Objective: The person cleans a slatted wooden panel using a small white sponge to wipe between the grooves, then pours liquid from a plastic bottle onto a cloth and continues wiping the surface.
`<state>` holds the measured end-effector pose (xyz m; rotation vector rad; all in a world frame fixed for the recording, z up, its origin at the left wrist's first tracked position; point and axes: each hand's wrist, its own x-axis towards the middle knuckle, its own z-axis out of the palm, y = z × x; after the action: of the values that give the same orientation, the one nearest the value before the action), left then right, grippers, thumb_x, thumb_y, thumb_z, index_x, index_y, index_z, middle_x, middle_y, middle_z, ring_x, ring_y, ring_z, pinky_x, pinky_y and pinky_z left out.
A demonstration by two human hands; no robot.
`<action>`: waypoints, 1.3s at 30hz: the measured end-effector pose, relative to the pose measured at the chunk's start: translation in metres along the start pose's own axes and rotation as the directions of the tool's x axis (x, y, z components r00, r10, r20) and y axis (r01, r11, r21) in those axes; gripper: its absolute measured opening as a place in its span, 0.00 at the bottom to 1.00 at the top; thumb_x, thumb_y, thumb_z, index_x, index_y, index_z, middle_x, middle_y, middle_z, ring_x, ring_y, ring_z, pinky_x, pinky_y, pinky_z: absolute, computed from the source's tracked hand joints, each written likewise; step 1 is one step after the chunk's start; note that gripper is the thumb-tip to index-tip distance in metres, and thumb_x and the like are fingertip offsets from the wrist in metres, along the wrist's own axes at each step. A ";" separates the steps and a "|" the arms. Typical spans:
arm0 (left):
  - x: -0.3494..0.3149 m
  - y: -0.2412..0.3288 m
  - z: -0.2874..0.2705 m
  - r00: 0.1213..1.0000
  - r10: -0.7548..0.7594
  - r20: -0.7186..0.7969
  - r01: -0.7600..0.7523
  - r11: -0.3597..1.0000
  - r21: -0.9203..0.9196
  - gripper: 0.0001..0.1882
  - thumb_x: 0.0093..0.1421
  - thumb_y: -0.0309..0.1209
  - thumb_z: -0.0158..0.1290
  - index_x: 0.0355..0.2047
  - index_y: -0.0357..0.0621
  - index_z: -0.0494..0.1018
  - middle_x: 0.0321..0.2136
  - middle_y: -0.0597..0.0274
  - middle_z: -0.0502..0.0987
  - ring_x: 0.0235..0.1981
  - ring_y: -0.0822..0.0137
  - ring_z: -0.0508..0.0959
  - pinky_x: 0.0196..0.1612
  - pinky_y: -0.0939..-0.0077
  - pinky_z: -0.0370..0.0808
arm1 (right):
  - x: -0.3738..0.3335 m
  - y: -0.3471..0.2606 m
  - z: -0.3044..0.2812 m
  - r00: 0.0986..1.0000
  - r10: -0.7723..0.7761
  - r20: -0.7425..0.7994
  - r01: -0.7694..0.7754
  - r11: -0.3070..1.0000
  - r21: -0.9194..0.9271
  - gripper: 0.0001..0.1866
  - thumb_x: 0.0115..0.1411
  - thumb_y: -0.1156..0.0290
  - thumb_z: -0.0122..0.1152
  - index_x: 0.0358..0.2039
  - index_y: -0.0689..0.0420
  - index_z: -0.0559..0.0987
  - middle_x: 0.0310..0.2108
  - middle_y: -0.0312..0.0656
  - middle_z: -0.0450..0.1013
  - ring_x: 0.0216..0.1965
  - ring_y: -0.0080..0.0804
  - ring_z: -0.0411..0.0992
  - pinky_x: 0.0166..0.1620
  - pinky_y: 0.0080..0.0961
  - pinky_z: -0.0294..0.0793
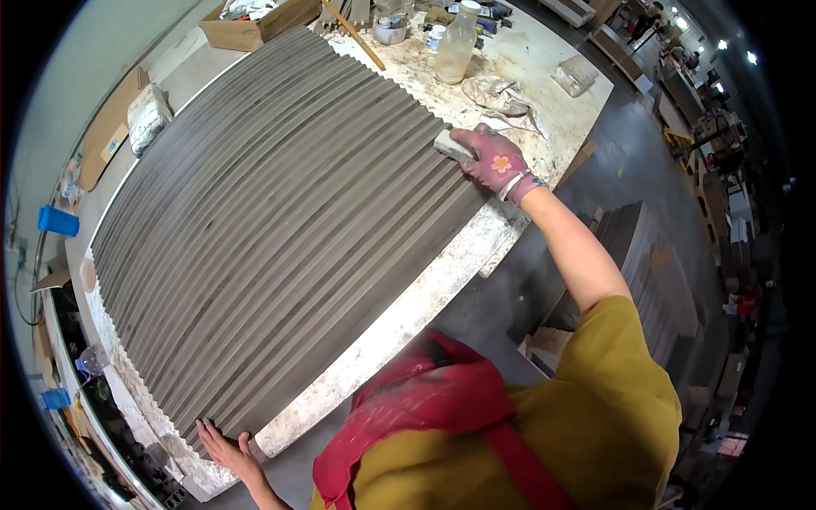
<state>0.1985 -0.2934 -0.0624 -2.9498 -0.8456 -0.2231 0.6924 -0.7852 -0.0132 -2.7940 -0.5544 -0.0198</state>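
Observation:
A wide stack of long grey-brown ribbed strips (255, 212) lies side by side across the white, stained workbench (382, 331). At the strips' right end my right hand (497, 163), in a pink glove with a flower print, is closed round a pale block (450, 146) that rests against the strip ends. My bare left hand (228, 450) lies at the near left end of the strips, its fingers stretched out over the edge and the thumb apart. It holds nothing.
Beyond the strips stand a cloudy bottle (457, 47), a wooden stick (353, 34), a crumpled rag (501, 98) and a cardboard box (255, 30). A wrapped white bundle (149, 117) sits at the far left edge. Stacked panels (654, 280) stand on the floor at right.

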 end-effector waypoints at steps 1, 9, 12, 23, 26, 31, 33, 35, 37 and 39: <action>-0.003 -0.005 0.002 1.000 -0.004 -0.002 0.004 1.000 0.010 0.45 0.56 0.60 0.47 0.64 0.41 0.56 0.65 0.48 0.56 0.64 0.46 0.58 0.64 0.53 0.54 | 0.003 0.010 0.001 0.997 0.049 -0.051 -0.049 0.999 0.003 0.23 0.54 0.64 0.59 0.53 0.49 0.74 0.44 0.52 0.73 0.43 0.50 0.73 0.48 0.38 0.72; 0.006 0.003 0.000 0.999 -0.017 -0.028 0.014 0.996 -0.082 0.44 0.49 0.44 0.60 0.64 0.43 0.57 0.66 0.54 0.55 0.65 0.48 0.56 0.63 0.53 0.52 | -0.045 -0.169 0.032 0.918 -0.376 -0.122 0.377 0.926 -0.020 0.17 0.52 0.67 0.54 0.43 0.56 0.76 0.32 0.47 0.74 0.31 0.46 0.75 0.34 0.42 0.75; 0.010 0.009 -0.002 0.999 -0.030 -0.013 0.028 0.993 -0.115 0.43 0.49 0.44 0.60 0.64 0.44 0.57 0.66 0.57 0.55 0.65 0.49 0.56 0.63 0.53 0.51 | -0.109 -0.284 0.085 0.734 -0.672 0.093 0.647 0.735 0.205 0.12 0.58 0.62 0.51 0.42 0.48 0.75 0.34 0.43 0.75 0.33 0.41 0.76 0.32 0.40 0.76; 0.008 0.011 0.001 0.999 -0.042 -0.019 0.041 0.997 -0.071 0.43 0.50 0.45 0.58 0.64 0.44 0.56 0.67 0.59 0.54 0.65 0.51 0.55 0.63 0.53 0.51 | -0.056 -0.086 0.029 0.971 -0.129 -0.200 0.123 0.992 -0.041 0.21 0.51 0.70 0.57 0.49 0.50 0.74 0.34 0.49 0.75 0.37 0.47 0.74 0.42 0.41 0.74; 0.000 -0.006 0.010 0.999 0.011 -0.045 -0.011 1.000 -0.021 0.42 0.53 0.52 0.54 0.65 0.45 0.56 0.66 0.59 0.54 0.65 0.50 0.55 0.63 0.54 0.51 | -0.081 -0.168 0.058 0.970 -0.238 -0.050 0.228 0.961 -0.157 0.16 0.52 0.66 0.55 0.41 0.55 0.75 0.37 0.47 0.74 0.36 0.48 0.74 0.40 0.40 0.74; -0.001 -0.003 0.004 1.000 -0.011 -0.005 0.012 0.999 0.037 0.42 0.57 0.56 0.49 0.65 0.46 0.55 0.67 0.60 0.53 0.65 0.50 0.55 0.63 0.54 0.51 | -0.097 -0.191 0.071 0.938 -0.183 0.296 0.136 0.975 0.174 0.21 0.58 0.49 0.57 0.42 0.52 0.78 0.33 0.47 0.77 0.37 0.41 0.76 0.39 0.39 0.76; -0.003 -0.002 0.000 1.000 -0.011 -0.003 0.011 0.999 0.040 0.42 0.57 0.56 0.49 0.66 0.47 0.55 0.67 0.60 0.53 0.65 0.51 0.55 0.63 0.54 0.51 | -0.074 -0.102 0.059 0.980 -0.200 -0.009 0.191 0.947 -0.257 0.26 0.56 0.60 0.58 0.56 0.49 0.71 0.39 0.48 0.75 0.42 0.41 0.74 0.42 0.38 0.76; 0.001 -0.001 0.003 1.000 0.017 -0.004 -0.017 0.999 0.046 0.42 0.57 0.56 0.49 0.66 0.46 0.54 0.67 0.60 0.53 0.65 0.51 0.55 0.63 0.53 0.52 | -0.046 -0.009 0.020 0.992 -0.008 -0.124 -0.012 0.986 -0.166 0.30 0.53 0.63 0.61 0.58 0.52 0.69 0.42 0.52 0.74 0.42 0.47 0.73 0.43 0.39 0.74; 0.005 -0.002 0.007 0.999 0.032 -0.012 -0.032 0.999 0.039 0.43 0.57 0.57 0.48 0.66 0.46 0.54 0.67 0.60 0.53 0.65 0.51 0.55 0.63 0.52 0.52 | -0.031 0.032 -0.015 0.951 0.235 -0.200 -0.256 0.963 -0.086 0.19 0.59 0.62 0.53 0.51 0.50 0.75 0.44 0.54 0.71 0.40 0.49 0.74 0.42 0.40 0.74; 0.003 -0.003 0.006 1.000 0.021 -0.014 -0.020 0.999 0.051 0.43 0.57 0.58 0.47 0.66 0.46 0.54 0.67 0.59 0.53 0.65 0.50 0.55 0.63 0.52 0.51 | -0.034 0.022 -0.013 0.947 0.195 -0.257 -0.217 0.974 -0.060 0.20 0.58 0.65 0.53 0.52 0.47 0.74 0.42 0.54 0.71 0.40 0.49 0.74 0.42 0.39 0.74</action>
<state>0.2006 -0.2888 -0.0682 -2.9050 -0.8068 -0.2178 0.6697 -0.8207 -0.0097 -2.8588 -0.2029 -0.3543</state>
